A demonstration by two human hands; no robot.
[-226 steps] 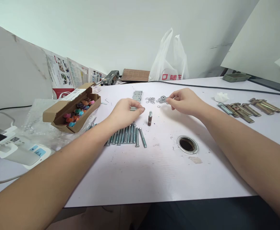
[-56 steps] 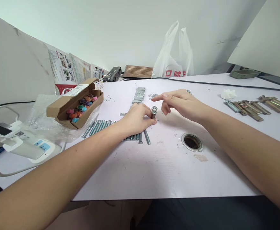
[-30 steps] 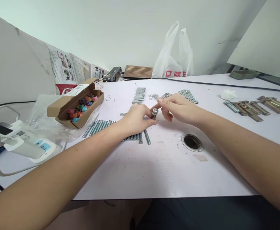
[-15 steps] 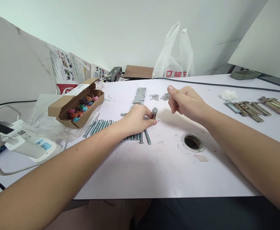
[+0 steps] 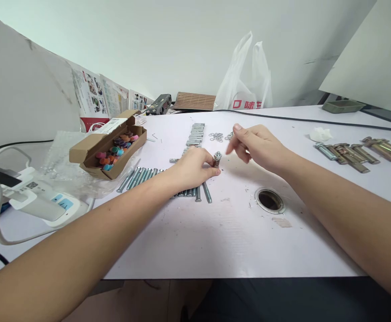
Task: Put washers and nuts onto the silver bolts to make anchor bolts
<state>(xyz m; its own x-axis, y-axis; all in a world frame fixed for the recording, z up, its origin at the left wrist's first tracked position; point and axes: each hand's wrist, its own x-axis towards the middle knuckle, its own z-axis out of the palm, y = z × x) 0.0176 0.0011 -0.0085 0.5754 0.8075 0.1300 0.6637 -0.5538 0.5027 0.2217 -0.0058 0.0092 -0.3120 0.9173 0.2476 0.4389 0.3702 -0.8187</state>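
My left hand (image 5: 198, 163) grips an expansion bolt (image 5: 217, 157) between thumb and fingers, upright on the table with its nut end on top. Just right of it, my right hand (image 5: 254, 145) hovers with thumb and index finger apart and the other fingers curled; nothing shows in it. Behind the hands lie a pile of small ring washers (image 5: 216, 137) and a second pile of nuts or washers (image 5: 229, 136), partly covered by my right hand. Metal sleeves (image 5: 196, 133) form a column beyond my left hand. Long bolts (image 5: 141, 177) lie in a row, partly under my left forearm.
Finished-looking expansion bolts (image 5: 352, 154) lie at the right, near crumpled tissue (image 5: 320, 134). A cardboard box (image 5: 113, 147) of colourful caps and a power strip (image 5: 52, 208) stand left. A round hole (image 5: 269, 200) pierces the table. A plastic bag (image 5: 244, 85) stands behind a black cable (image 5: 302, 119).
My right hand has come slightly left and down toward the bolt, its index finger now stretched out more. My left hand keeps holding the bolt upright. The view has shifted slightly.
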